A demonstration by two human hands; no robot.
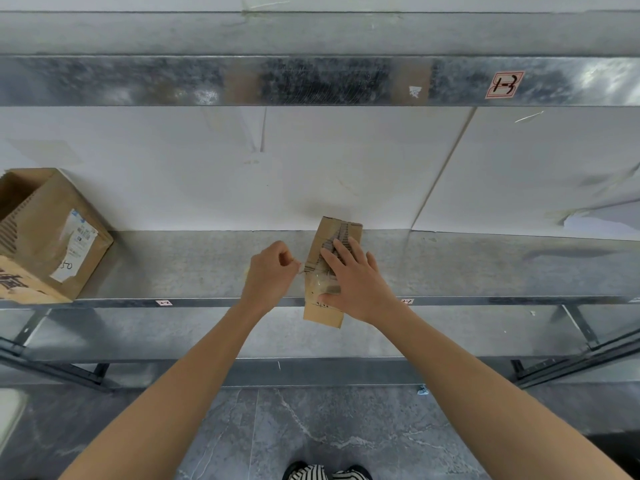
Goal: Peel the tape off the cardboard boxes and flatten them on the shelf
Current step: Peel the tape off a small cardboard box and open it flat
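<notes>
Small box: a narrow cardboard box (333, 233) lies lengthwise near the middle of the metal shelf (485, 268). Its far end points to 12 o'clock and its near end reaches past the shelf's front lip.
Tape: clear tape (317, 284) shines across the box's top, and torn patches show the ribbed board beneath. A thin strand runs off the box's edge at 9 o'clock.
Left hand: the left hand (268, 275) sits just beside the box at its 9 o'clock side. The fingers are curled in and pinch the end of that strand between thumb and forefinger.
Right hand: the right hand (356, 285) lies flat on top of the box, coming in from 5 o'clock. The fingers are straight and spread, pressing the box down rather than gripping it.
Large box: a bigger cardboard box (41, 244) stands on the same shelf at 9 o'clock, well apart from the hands. Its top is open and a worn shipping label (78, 237) is stuck on its side.
Shelf above: a metal beam (138, 81) crosses at 12 o'clock. It carries brown tape residue and a red-framed sticker (504, 84) toward 1 o'clock.
Backdrop: white panels (346, 161) close off the back of the shelf.
Floor: grey marbled tiles (311, 427) show at 6 o'clock, with striped trouser legs (325, 474) at the very bottom edge.
</notes>
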